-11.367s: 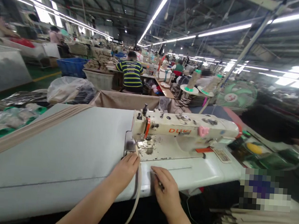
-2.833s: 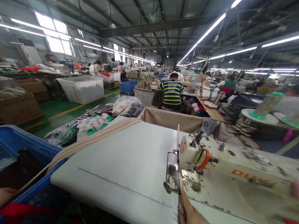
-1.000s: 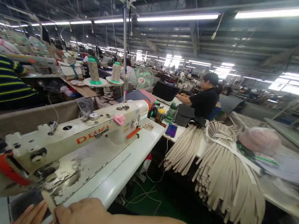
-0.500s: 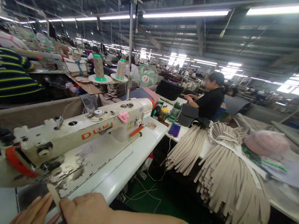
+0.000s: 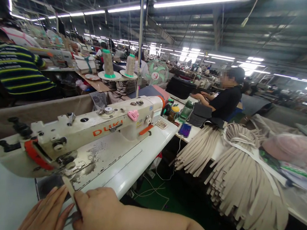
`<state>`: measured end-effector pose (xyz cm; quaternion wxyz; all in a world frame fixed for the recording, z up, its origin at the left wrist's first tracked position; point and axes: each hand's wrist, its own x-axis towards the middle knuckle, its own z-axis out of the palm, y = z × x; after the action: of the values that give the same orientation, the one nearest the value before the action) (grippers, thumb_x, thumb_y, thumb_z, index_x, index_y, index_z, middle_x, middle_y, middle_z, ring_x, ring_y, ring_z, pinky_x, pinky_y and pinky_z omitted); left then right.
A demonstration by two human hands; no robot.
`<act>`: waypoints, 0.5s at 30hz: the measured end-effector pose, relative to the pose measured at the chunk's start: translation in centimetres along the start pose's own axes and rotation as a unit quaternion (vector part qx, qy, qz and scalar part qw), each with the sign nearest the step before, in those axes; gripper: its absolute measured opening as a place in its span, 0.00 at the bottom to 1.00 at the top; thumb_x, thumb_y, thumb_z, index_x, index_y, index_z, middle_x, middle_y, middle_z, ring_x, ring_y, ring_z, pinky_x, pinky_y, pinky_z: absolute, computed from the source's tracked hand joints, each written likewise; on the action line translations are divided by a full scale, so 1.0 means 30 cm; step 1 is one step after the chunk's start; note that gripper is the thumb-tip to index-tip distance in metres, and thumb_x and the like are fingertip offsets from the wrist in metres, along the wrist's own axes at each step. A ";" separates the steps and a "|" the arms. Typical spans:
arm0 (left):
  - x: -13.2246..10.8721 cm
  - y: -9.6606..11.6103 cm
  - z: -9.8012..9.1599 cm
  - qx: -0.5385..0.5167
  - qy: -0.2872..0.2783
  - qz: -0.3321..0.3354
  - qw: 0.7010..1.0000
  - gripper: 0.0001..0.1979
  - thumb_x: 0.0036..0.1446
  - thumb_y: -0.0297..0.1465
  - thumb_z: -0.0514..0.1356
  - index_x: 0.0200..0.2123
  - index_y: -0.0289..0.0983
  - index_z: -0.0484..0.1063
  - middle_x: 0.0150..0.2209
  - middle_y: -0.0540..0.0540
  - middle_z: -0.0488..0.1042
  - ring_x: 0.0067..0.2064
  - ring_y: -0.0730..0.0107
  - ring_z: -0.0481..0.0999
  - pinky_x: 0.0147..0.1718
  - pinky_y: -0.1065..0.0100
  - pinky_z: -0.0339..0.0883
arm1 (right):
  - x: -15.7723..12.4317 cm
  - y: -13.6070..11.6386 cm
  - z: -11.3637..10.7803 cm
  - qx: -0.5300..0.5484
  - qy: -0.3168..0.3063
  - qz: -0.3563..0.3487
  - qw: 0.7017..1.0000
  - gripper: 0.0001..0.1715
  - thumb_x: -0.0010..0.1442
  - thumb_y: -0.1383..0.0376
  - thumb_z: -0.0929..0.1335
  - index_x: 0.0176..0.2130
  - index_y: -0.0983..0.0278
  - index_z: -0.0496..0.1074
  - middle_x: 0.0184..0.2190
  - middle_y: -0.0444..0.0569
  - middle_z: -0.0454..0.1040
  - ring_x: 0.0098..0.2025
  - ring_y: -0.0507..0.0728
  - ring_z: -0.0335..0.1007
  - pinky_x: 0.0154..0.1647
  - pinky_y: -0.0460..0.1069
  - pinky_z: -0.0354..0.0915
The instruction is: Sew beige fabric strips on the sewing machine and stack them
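A narrow beige fabric strip [image 5: 69, 186] lies at the front of the sewing machine [image 5: 110, 126], its tip near the needle area. My right hand [image 5: 98, 209] is closed, its thumb and forefinger pinching the strip from the right. To the left of the strip, my left hand [image 5: 47, 211] lies flat with its fingers stretched out and together, the fingertips beside the strip. Below the hands, the strip's lower part is hidden. A dark metal plate [image 5: 49, 186] is set into the white table [image 5: 3, 195] by my left fingertips.
Large bundles of beige strips [image 5: 246, 181] hang over a bench on the right. Thread cones [image 5: 108, 64] and a green fan [image 5: 155, 72] stand behind the machine. A co-worker in black [image 5: 227, 95] is beyond the bench; another in a striped shirt [image 5: 17, 68] sits at left.
The whole view has shifted, so the machine, strip and hands appear further right and slightly higher. My hands keep nearly the same place on the strip.
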<state>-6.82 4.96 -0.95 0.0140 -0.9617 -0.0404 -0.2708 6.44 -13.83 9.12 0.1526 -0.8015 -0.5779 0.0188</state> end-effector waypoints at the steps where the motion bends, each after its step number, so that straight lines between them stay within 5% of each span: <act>1: -0.004 -0.008 0.011 0.009 0.010 -0.002 1.000 0.35 0.68 0.43 0.47 0.73 0.37 0.45 0.68 0.37 0.64 0.68 0.48 0.65 0.71 0.47 0.58 | -0.001 0.000 0.000 0.002 0.003 -0.001 1.000 0.27 0.61 0.49 0.66 0.52 0.64 0.65 0.39 0.49 0.81 0.35 0.62 0.80 0.32 0.55 0.75; 7: -0.002 -0.047 0.059 0.058 0.066 0.029 0.996 0.33 0.69 0.45 0.46 0.73 0.41 0.47 0.64 0.40 0.69 0.64 0.52 0.70 0.72 0.51 0.54 | 0.000 0.004 -0.022 0.015 0.001 -0.008 1.000 0.26 0.61 0.52 0.66 0.53 0.65 0.66 0.40 0.51 0.81 0.36 0.63 0.80 0.33 0.55 0.74; 11: 0.044 0.030 -0.023 0.068 0.030 -0.010 0.997 0.33 0.71 0.43 0.46 0.73 0.38 0.45 0.67 0.41 0.65 0.66 0.53 0.67 0.70 0.51 0.57 | 0.009 0.023 -0.057 0.046 -0.012 -0.011 0.999 0.23 0.61 0.56 0.67 0.53 0.62 0.69 0.40 0.49 0.81 0.38 0.61 0.79 0.37 0.52 0.73; 15: 0.116 0.140 -0.133 0.083 0.003 -0.074 0.994 0.30 0.72 0.44 0.47 0.69 0.34 0.55 0.66 0.40 0.66 0.68 0.55 0.65 0.67 0.51 0.65 | 0.018 0.080 -0.084 0.085 0.032 0.005 0.996 0.21 0.63 0.63 0.66 0.56 0.57 0.71 0.44 0.46 0.82 0.45 0.58 0.79 0.47 0.50 0.71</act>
<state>-5.57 0.82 4.24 0.0743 -0.9508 -0.1337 -0.2694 9.35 -14.57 10.96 0.2382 -0.7889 -0.5649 0.0428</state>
